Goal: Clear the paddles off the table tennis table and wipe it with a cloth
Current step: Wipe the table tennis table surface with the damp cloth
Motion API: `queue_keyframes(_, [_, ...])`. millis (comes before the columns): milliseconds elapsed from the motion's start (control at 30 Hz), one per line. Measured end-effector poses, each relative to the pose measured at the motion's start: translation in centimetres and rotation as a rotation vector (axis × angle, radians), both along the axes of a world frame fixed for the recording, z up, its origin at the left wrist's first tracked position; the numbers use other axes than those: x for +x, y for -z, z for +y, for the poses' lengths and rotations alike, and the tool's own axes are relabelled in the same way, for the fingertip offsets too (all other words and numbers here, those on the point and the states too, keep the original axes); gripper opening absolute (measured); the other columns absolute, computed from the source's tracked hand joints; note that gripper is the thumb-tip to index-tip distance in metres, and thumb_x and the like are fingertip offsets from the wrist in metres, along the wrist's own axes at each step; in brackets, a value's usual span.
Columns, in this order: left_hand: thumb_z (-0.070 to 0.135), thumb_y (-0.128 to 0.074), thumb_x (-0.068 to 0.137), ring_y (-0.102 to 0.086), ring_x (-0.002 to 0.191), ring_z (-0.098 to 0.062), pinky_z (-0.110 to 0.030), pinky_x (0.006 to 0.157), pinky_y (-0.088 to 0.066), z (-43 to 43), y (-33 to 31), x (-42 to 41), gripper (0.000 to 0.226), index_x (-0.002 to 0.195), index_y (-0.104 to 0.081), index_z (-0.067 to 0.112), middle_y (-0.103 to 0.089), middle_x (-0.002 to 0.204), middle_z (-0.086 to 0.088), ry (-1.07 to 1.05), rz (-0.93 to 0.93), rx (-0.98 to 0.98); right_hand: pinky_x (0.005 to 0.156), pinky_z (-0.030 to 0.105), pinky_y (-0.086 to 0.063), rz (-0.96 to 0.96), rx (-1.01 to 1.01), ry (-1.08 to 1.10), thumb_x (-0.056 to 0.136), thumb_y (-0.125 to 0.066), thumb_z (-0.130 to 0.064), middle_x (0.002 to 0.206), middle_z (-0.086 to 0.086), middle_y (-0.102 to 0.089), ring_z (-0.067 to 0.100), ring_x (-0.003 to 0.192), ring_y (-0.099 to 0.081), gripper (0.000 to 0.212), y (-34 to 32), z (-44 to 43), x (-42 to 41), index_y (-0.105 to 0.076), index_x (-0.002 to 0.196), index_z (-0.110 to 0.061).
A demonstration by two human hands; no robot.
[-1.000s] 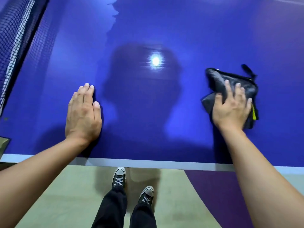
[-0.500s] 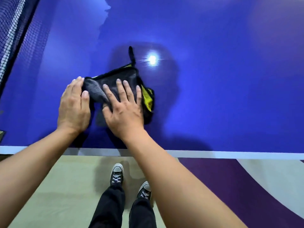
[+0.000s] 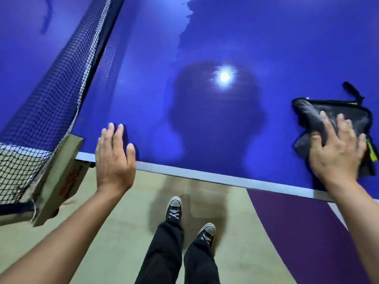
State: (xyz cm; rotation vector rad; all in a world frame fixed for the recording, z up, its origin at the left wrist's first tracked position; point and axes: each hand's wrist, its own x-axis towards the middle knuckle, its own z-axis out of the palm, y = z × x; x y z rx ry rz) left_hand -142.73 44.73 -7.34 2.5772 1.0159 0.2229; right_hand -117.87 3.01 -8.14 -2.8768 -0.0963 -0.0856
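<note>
Entry: my left hand [image 3: 114, 158], fingers straight and empty, at the near edge of the table [image 3: 225, 156], probably steadying me; my right hand [image 3: 338, 154], spread flat, pressing the dark cloth [image 3: 338, 109] beneath its fingers to wipe; net [image 3: 51, 99] beyond my left hand; no paddles visible.

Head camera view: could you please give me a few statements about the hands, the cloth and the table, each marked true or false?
1. The right hand presses with spread fingers on the dark grey cloth with yellow trim. True.
2. That cloth lies right beside the black mesh net. False: it lies far to the right, away from the net.
3. A paddle lies on the blue table tennis table. False: no paddle shows on the visible part.
4. The left hand holds nothing, with its fingers straight. True.
5. The net stands to the left of the left hand. True.
</note>
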Motion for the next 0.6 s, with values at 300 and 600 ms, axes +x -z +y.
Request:
queue_keyframes(300, [0.041, -0.025, 0.099, -0.025, 0.15, -0.03, -0.046, 0.124, -0.022, 0.9, -1.6, -4.3, 0.062, 0.15, -0.044, 0.011, -0.033, 0.161, -0.013, 0.08, 0.047, -0.086, 0.124, 0.059, -0.013, -0.088, -0.016, -0.261, 0.096, -0.035, -0.044, 0.165, 0.012, -0.031, 0.03, 0.154, -0.026, 0.063, -0.3, 14.7, -11.1, -0.038, 0.157, -0.028])
queue_keyframes(600, [0.037, -0.033, 0.095, -0.051, 0.126, -0.033, -0.047, 0.108, -0.038, 3.1, -3.7, -3.7, 0.056, 0.135, -0.06, 0.011, -0.053, 0.142, -0.013, 0.11, 0.085, -0.117, 0.124, 0.057, -0.015, -0.023, -0.003, -0.504, 0.095, -0.046, -0.052, 0.168, 0.003, -0.025, 0.021, 0.156, -0.018, 0.068, 0.7, 30.5, -21.5, -0.028, 0.16, -0.038])
